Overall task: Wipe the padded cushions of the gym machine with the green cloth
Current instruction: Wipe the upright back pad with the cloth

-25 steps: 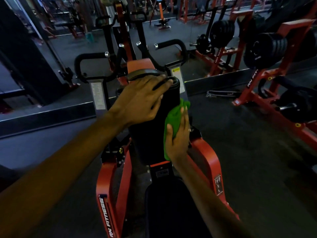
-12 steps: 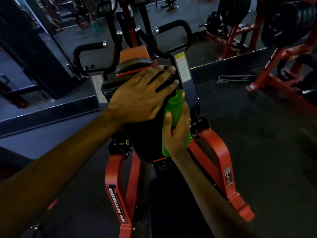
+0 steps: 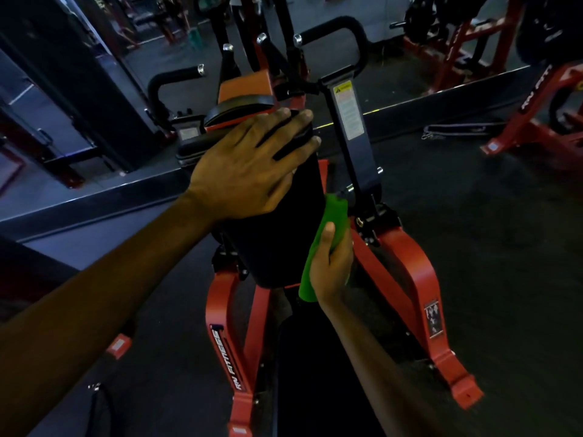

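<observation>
Checker: Progress on the wipe?
Tagger: Mid-task, we judge. Green cloth [image 3: 336,216] is bunched in the right hand [image 3: 331,269], fingers and thumb curled round it. It is pressed to the right side edge of the upright cushion [image 3: 277,247], low down near the bottom corner.
Checker: Left hand [image 3: 246,171]?
Tagger: Flat on the cushion's top, fingers straight and spread, holding nothing. We read it as bracing.
Checker: What's done, what's left?
Tagger: We can't tell which faces are clean; no streaks show in this dim light. We guess the seat cushion [image 3: 303,389] below and the small upper pad [image 3: 239,110] are left to do.
Checker: Surface and room?
Tagger: Dark smooth padding on a red frame [image 3: 419,288]. We see black handles [image 3: 334,25] above and a warning label [image 3: 347,111] on the post. Dark gym floor [image 3: 489,231] all round, with more red racks and weight plates [image 3: 422,14] behind.
</observation>
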`<state>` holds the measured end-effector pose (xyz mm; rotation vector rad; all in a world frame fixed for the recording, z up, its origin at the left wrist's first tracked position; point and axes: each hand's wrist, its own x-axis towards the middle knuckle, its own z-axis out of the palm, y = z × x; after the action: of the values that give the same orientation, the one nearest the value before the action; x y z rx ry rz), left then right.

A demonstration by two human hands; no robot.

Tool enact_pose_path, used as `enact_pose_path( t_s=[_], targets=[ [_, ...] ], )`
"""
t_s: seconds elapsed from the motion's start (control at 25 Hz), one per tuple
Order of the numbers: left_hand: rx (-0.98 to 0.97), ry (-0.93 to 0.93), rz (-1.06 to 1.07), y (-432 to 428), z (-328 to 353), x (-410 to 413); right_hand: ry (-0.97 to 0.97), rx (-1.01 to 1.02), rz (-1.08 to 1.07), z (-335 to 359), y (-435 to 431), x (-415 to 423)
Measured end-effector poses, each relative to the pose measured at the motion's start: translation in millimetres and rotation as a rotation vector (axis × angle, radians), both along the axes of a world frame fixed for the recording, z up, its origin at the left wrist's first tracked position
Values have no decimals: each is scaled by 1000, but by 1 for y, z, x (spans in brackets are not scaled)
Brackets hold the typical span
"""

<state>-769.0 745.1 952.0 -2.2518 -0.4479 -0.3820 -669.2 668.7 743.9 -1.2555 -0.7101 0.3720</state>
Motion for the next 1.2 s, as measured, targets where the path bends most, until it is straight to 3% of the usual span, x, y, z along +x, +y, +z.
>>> enact_pose_path(
  t_s=[0.12, 0.24, 0.36, 0.64, 0.8, 1.0, 1.08, 1.2],
  targets=[
    [28, -10, -9, 0, 0, 0, -79, 119, 98, 40, 17, 14],
    [41, -14, -4, -1, -1, 0, -147, 76, 93, 8, 8, 15],
    [37, -20, -8, 0, 0, 0, -107, -20, 47, -42, -9, 7],
    [53, -27, -9, 0, -2, 1, -17, 74, 94, 13, 13, 13],
    [49, -30, -10, -1, 0, 1, -115, 36, 84, -22, 0, 10],
    [44, -26, -15, -1, -1, 0, 43, -110, 57, -54, -28, -4],
    [8, -35, -32, -1, 1, 0, -118, -88, 50, -52, -37, -5],
    [-75, -133, -72, -4, 2, -4, -553, -53, 89, -52, -51, -2]
  ],
)
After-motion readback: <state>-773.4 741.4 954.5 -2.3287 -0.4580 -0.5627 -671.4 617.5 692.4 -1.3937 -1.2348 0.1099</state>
